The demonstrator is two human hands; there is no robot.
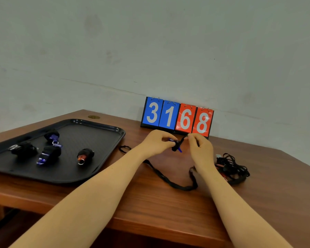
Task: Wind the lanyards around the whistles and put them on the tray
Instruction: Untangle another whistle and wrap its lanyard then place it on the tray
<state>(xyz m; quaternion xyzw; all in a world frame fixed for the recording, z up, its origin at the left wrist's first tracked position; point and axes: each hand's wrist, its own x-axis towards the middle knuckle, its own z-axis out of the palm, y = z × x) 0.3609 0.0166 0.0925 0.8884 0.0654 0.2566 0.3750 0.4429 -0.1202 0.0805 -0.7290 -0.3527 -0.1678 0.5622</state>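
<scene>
Head: hands (157,142) winding whistle (176,146)

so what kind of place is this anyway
Likely a plain indoor workspace for sports gear: a wooden table against a bare wall, a flip scoreboard, and whistles on a black tray.

blue whistle (175,146): mostly hidden by black cord and the left hand (156,143); only small blue bits show.
lanyard (168,179): runs under both forearms; its path there is unseen.
tangled pile (231,167): number of whistles cannot be told.
tray (97,126): left edge cut off.
wrapped whistles (48,153): blurred, details unclear.
</scene>
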